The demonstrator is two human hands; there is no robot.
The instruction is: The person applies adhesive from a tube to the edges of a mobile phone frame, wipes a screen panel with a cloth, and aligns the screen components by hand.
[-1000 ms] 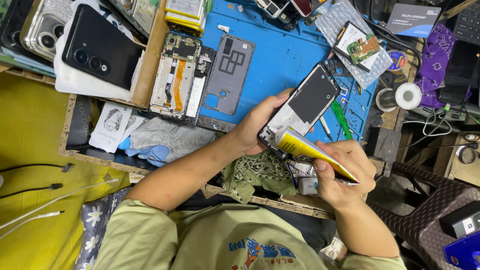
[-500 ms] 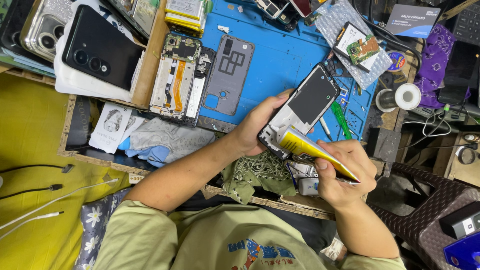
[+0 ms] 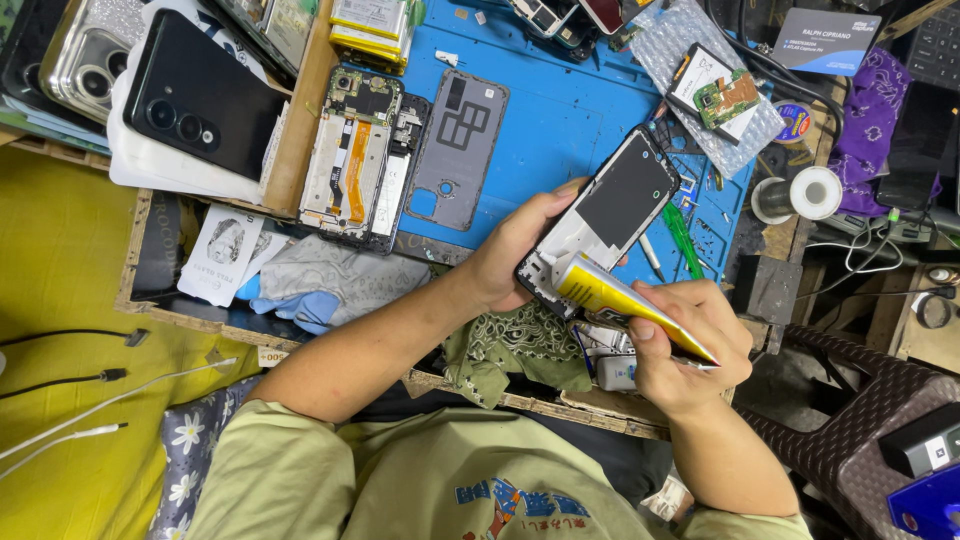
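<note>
Left hand [image 3: 515, 255] fingers wrapped round a phone frame [image 3: 603, 215] tilted over the blue mat [image 3: 560, 110], right hand [image 3: 690, 345] pinching a yellow tube [image 3: 625, 300], its tip touching the frame's bottom edge, one open phone [image 3: 365, 160] and one grey back cover [image 3: 458, 150] on the mat, one tape roll [image 3: 805, 192] to the right, three white cables [image 3: 70, 420]

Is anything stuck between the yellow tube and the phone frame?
Nothing visible. The right hand holds the yellow tube with its tip right at the bottom edge of the phone frame, which the left hand grips.
</note>
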